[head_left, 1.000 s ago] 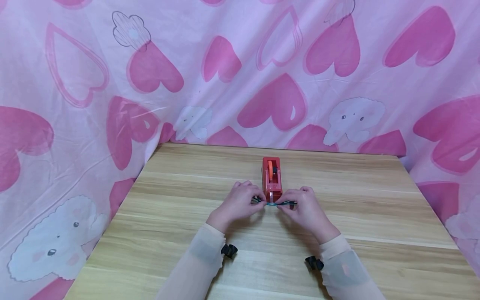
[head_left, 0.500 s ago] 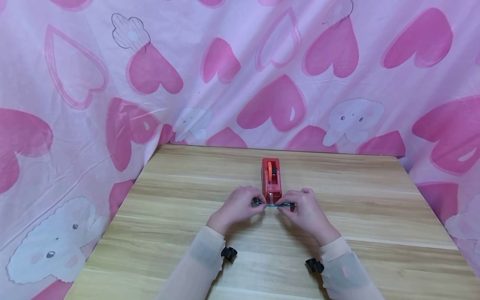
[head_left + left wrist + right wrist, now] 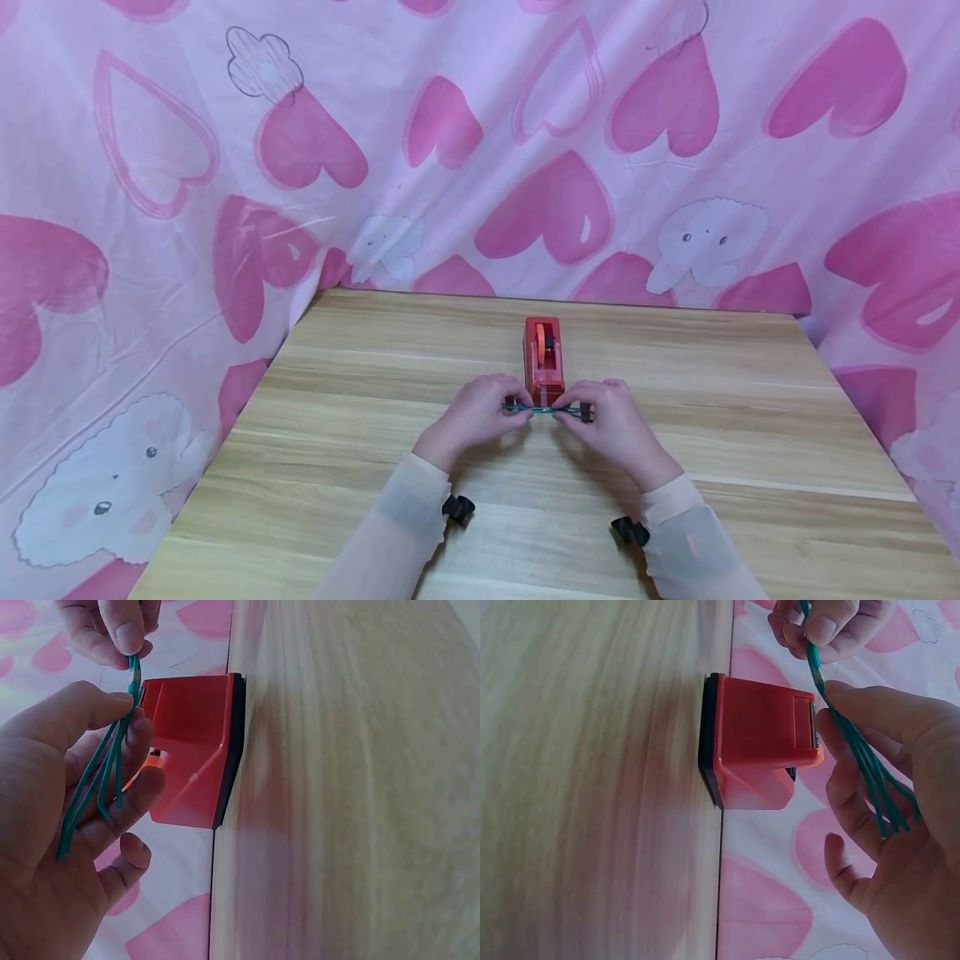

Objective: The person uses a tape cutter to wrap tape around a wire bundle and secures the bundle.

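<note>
A bundle of thin green wires (image 3: pixel 542 410) is stretched between both hands, level in front of a red tape dispenser (image 3: pixel 531 367). My left hand (image 3: pixel 476 414) pinches it left of its middle with thumb and fingertips. To the right of the middle, my right hand (image 3: pixel 611 425) pinches it the same way. In the left wrist view the loose wire ends (image 3: pixel 105 776) fan out over the palm; the right wrist view has the other ends (image 3: pixel 877 784) spread likewise. A shiny band of clear tape (image 3: pixel 819 676) shows on the short stretch between the hands, close by the dispenser's cutting edge.
The dispenser stands on a wood-grain table (image 3: pixel 375 350) and carries an orange roll core (image 3: pixel 540 342). Pink heart-printed cloth (image 3: pixel 450 200) hangs behind and at the sides. A black camera mount (image 3: pixel 458 507) sits at the left wrist, another (image 3: pixel 629 530) at the right.
Both hands stay almost in place with the bundle between them. The wire ends by each hand have turned slightly, and the tape strip from the dispenser to the bundle shows less now.
</note>
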Demonstrator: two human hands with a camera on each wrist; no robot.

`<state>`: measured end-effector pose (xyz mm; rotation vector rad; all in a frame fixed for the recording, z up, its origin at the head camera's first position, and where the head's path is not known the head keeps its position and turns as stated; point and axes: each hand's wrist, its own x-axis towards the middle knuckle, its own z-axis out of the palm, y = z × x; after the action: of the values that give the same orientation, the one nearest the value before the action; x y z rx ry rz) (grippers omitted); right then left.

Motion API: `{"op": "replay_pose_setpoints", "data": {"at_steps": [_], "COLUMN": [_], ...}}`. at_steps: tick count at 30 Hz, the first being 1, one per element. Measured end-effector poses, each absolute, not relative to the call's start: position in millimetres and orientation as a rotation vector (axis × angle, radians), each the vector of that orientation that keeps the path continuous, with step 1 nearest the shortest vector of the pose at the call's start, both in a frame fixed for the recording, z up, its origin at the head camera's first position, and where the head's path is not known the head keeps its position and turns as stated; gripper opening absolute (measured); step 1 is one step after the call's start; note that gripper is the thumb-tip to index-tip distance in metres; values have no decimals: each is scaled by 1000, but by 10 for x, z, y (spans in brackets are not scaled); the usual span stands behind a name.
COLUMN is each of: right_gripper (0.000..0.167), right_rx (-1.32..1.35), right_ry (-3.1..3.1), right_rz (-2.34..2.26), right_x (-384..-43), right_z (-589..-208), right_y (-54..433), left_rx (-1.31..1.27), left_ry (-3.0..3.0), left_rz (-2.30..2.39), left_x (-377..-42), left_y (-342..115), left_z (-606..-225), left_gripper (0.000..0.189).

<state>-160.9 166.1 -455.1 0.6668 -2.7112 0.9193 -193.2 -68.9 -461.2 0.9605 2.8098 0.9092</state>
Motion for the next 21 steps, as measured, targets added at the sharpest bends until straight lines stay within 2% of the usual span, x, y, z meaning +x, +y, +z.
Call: {"op": "replay_pose_setpoints", "data": {"at_steps": [8, 21], "right_gripper": [12, 12], "right_rx": [550, 526], "right_ry": [-2783, -2873], "right_rz": [1174, 1195], "right_x": [-1617, -1621], "right_z": [-4548, -4553], "right_y": [1671, 1672], "left_rx": [1067, 1065], "left_ry": [2890, 2919], "left_rz": [944, 931], "left_x": [-1912, -1909], "left_y": [-692, -691], "left_z": [-4629, -4633], "left_gripper": [8, 10]}}
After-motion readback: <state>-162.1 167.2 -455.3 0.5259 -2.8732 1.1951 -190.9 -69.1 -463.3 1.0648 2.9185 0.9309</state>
